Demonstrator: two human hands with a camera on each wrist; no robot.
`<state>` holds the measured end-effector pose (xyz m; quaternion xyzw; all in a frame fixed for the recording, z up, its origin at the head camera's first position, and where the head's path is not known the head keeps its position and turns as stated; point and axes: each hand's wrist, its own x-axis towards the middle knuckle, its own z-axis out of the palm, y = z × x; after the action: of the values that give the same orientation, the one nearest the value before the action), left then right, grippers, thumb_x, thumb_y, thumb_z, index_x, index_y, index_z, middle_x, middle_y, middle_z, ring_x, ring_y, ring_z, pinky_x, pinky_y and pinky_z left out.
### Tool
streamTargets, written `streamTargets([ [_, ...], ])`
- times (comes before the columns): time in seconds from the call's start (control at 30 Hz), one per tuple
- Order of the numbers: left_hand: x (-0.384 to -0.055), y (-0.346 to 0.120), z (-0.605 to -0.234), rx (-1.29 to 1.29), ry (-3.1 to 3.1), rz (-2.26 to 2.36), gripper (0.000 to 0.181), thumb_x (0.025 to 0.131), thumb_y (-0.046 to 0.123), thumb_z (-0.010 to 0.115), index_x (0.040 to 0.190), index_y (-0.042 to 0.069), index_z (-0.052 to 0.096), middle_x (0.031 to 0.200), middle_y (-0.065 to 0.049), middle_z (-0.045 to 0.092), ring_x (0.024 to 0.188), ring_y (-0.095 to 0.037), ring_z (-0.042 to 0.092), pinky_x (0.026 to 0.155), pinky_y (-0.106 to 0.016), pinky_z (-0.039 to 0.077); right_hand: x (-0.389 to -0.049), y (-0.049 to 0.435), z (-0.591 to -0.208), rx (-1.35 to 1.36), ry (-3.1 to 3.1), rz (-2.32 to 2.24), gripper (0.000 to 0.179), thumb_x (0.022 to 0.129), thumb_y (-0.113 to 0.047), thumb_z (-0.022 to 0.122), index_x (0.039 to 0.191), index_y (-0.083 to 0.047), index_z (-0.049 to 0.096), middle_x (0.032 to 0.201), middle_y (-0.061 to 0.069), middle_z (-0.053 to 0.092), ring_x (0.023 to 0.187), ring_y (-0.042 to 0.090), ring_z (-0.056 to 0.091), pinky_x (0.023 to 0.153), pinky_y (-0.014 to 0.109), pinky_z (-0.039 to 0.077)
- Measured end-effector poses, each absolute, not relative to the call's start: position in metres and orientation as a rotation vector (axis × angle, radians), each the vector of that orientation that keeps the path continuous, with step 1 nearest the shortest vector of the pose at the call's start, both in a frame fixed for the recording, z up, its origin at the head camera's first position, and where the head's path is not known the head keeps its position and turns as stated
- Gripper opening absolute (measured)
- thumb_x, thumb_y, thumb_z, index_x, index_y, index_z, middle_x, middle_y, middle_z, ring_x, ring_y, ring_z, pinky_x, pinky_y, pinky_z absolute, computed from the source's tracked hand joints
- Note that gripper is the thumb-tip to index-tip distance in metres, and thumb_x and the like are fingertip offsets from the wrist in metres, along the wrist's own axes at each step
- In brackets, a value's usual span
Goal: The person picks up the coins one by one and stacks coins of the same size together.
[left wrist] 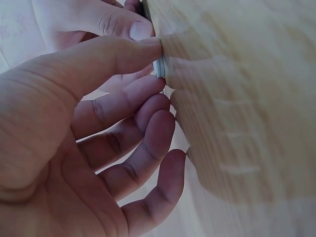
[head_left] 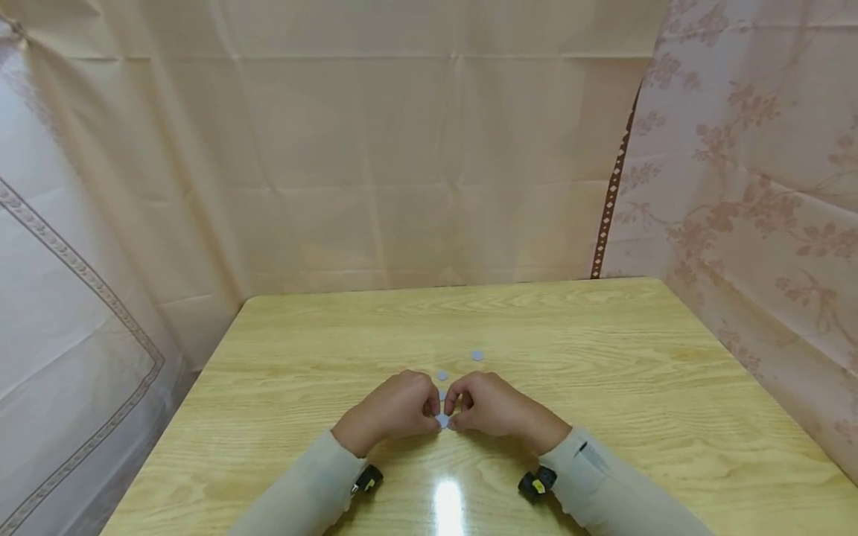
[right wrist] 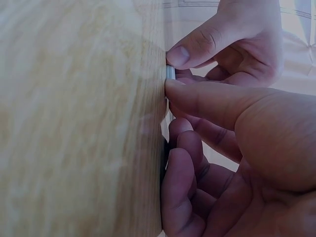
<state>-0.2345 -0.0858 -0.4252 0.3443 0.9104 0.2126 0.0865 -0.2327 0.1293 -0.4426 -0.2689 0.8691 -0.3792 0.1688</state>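
Note:
A small, pale grey-blue disc point(head_left: 442, 421) lies on the wooden table between my two hands. My left hand point(head_left: 402, 404) pinches its left edge with thumb and forefinger, and my right hand point(head_left: 494, 404) does the same at the right edge. Seen edge-on in the left wrist view, the disc point(left wrist: 158, 68) looks layered; whether it is more than one piece I cannot tell. In the right wrist view the disc's rim point(right wrist: 170, 73) shows between the two thumbs. The other fingers of both hands curl close to the tabletop.
Just beyond the hands lies a second disc point(head_left: 442, 395), partly hidden by fingers. Farther back are a smaller-looking disc point(head_left: 442, 375) and another disc point(head_left: 477, 356) to the right. The wooden table point(head_left: 302, 342) ends at hanging cloths point(head_left: 415, 171) behind and beside it.

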Motion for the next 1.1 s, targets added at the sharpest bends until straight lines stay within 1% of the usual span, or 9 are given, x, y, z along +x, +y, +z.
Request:
streamTargets([
  [0.2, -0.2347, -0.0867, -0.4268, 1.01, 2.713, 0.644, 0.009, 0.082, 0.012, 0.082, 0.078, 0.017, 0.076, 0.079, 0.01, 0.065, 0.064, -0.003, 0.053, 0.06, -0.02, 0.048, -0.2331, 0.1287, -0.4417, -0.76, 2.467, -1.08, 0.008, 0.091, -0.013, 0.079, 0.094, -0.018, 0.075, 0.062, -0.005, 0.056, 0.053, 0.008, 0.045, 0.05, 0.023, 0.038],
  [0.33, -0.2334, -0.0867, -0.4271, 1.025, 2.707, 0.636, 0.004, 0.082, 0.012, 0.082, 0.084, 0.015, 0.079, 0.087, 0.007, 0.069, 0.071, -0.002, 0.056, 0.066, -0.02, 0.05, -0.2335, 0.1286, -0.4432, -0.765, 2.471, -1.075, 0.008, 0.091, -0.013, 0.079, 0.094, -0.019, 0.075, 0.062, -0.006, 0.057, 0.053, 0.007, 0.046, 0.051, 0.023, 0.039],
  [0.43, -0.2325, -0.0866, -0.4273, 1.029, 2.71, 0.61, 0.005, 0.084, 0.014, 0.082, 0.088, 0.014, 0.08, 0.092, 0.007, 0.071, 0.077, -0.001, 0.059, 0.069, -0.02, 0.051, -0.2337, 0.1286, -0.4442, -0.764, 2.471, -1.073, 0.008, 0.091, -0.013, 0.079, 0.093, -0.02, 0.075, 0.062, -0.006, 0.058, 0.053, 0.007, 0.046, 0.051, 0.023, 0.039],
  [0.83, -0.2303, -0.086, -0.4277, 1.052, 2.758, 0.53, 0.003, 0.083, 0.018, 0.082, 0.084, 0.016, 0.079, 0.087, 0.01, 0.068, 0.075, -0.002, 0.055, 0.066, -0.021, 0.049, -0.2335, 0.1295, -0.4446, -0.757, 2.462, -1.085, 0.007, 0.091, -0.012, 0.079, 0.093, -0.017, 0.076, 0.062, -0.005, 0.058, 0.053, 0.007, 0.046, 0.051, 0.023, 0.039],
  [1.1, -0.2318, -0.0863, -0.4284, 1.065, 2.775, 0.519, 0.003, 0.082, 0.018, 0.081, 0.082, 0.019, 0.078, 0.084, 0.01, 0.066, 0.073, -0.003, 0.053, 0.065, -0.021, 0.048, -0.2326, 0.1299, -0.4411, -0.769, 2.456, -1.089, 0.006, 0.091, -0.011, 0.078, 0.095, -0.016, 0.076, 0.063, -0.005, 0.06, 0.053, 0.007, 0.047, 0.051, 0.022, 0.04],
])
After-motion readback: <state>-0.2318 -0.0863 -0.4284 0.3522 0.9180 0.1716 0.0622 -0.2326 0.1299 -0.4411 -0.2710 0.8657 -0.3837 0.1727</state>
